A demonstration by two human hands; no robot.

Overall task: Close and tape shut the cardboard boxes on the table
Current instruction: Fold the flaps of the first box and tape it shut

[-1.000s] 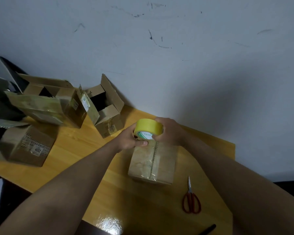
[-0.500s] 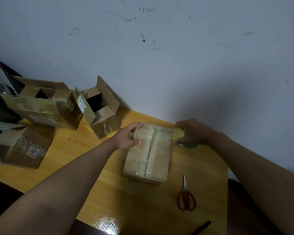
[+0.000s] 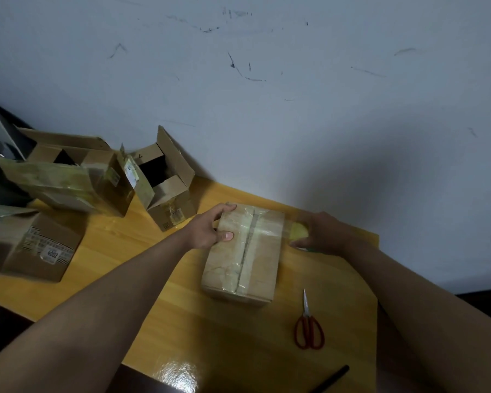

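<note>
A closed cardboard box (image 3: 247, 259) lies in the middle of the yellow table (image 3: 216, 333), with old tape along its centre seam. My left hand (image 3: 210, 228) presses on the box's far left corner, thumb on top. My right hand (image 3: 321, 234) is to the right of the box and grips a yellow tape roll (image 3: 297, 231), mostly hidden by the fingers. A clear strip of tape runs from the roll across the box's far end.
Red-handled scissors (image 3: 309, 330) lie near the right front of the table. A black pen (image 3: 330, 378) sits at the front edge. Two open boxes (image 3: 165, 182) (image 3: 68, 171) stand at the back left against the wall, and a labelled closed box (image 3: 34, 248) is at the left.
My right hand carried the tape roll from above the box's far end down to the table at the box's right side. My left hand stayed on the box's far left corner.
</note>
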